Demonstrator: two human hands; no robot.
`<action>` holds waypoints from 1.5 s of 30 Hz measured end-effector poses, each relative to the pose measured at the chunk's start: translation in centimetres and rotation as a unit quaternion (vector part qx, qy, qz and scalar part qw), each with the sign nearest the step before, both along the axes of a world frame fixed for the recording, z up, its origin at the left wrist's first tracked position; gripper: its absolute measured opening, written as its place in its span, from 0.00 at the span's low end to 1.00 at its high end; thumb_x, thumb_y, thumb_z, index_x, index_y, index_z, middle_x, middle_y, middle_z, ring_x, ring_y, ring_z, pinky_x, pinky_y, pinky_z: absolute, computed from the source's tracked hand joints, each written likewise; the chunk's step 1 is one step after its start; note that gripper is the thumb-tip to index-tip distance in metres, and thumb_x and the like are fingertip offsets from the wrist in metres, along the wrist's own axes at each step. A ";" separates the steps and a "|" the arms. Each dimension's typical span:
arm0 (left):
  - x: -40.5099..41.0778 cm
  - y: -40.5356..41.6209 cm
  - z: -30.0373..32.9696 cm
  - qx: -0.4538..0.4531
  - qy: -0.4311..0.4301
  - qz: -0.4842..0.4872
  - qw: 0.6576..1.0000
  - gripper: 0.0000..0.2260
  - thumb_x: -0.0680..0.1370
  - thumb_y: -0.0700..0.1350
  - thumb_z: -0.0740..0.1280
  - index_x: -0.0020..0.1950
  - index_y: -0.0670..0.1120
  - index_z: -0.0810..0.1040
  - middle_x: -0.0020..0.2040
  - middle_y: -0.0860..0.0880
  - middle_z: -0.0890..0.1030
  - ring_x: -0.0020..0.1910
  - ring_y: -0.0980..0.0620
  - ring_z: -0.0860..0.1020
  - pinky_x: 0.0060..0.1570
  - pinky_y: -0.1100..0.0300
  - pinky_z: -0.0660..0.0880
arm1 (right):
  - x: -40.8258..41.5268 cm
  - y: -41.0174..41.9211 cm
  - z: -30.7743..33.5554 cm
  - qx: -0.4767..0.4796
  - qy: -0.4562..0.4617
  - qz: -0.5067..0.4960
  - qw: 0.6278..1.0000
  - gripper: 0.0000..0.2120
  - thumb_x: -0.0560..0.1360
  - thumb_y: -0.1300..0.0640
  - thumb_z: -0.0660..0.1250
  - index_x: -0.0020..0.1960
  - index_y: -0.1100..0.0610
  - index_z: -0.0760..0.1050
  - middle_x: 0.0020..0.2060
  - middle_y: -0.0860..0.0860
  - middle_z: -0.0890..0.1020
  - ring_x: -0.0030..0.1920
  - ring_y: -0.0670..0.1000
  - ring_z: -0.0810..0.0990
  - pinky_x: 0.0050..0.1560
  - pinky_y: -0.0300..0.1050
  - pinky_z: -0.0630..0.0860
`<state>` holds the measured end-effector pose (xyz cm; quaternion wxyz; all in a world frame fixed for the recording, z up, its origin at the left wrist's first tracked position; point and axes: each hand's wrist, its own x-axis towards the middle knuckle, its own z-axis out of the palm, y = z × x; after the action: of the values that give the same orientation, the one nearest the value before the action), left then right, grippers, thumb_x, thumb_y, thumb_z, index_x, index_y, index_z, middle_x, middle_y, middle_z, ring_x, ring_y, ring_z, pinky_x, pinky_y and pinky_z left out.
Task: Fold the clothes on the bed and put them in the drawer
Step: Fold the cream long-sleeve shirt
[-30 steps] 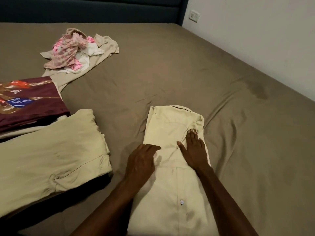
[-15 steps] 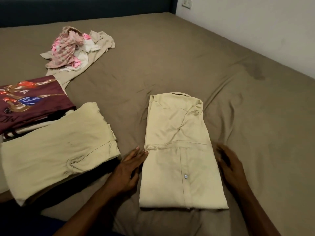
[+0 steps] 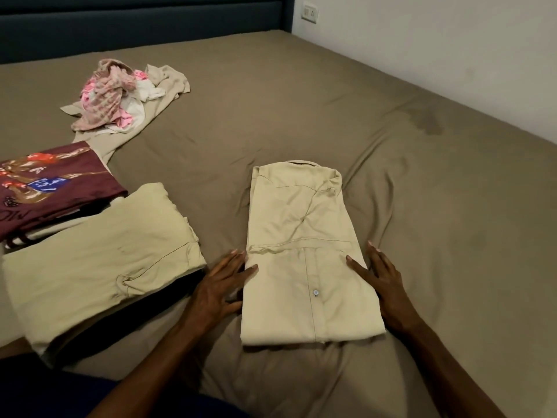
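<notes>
STEP: folding beige button-up cotton shirt (image 3: 304, 254) in half | GRIP: left hand (image 3: 221, 286) and right hand (image 3: 381, 280) lying flat, fingers straight, holding nothing, flanking its edges | METHOD: sliding fingers beneath both sides evenly

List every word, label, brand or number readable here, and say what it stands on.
None can be read for certain.
Maroon printed garment: white marks on its blue patch, too blurred to read.
Same garment, near edge: pale letters, seen upside down and cut off, not legible.
Folded beige shirt: no text.
Wall socket: no legible marking.
</notes>
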<state>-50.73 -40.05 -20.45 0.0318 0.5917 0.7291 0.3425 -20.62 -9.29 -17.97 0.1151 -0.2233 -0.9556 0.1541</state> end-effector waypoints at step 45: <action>-7.9 17.4 5.2 0.039 -0.448 0.366 0.815 0.26 0.80 0.60 0.67 0.32 0.43 0.71 0.30 0.48 0.76 0.31 0.48 0.75 0.36 0.54 0.68 | -18.5 8.2 0.2 -0.465 0.255 -0.281 0.800 0.04 0.80 0.57 0.71 0.54 0.55 0.83 0.47 0.51 0.87 0.50 0.60 0.85 0.54 0.63 0.81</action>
<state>-58.59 -22.68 -15.29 0.2044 0.0633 0.7831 0.5839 -39.10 -1.13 -17.73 0.2753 -0.4617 -0.6006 0.5918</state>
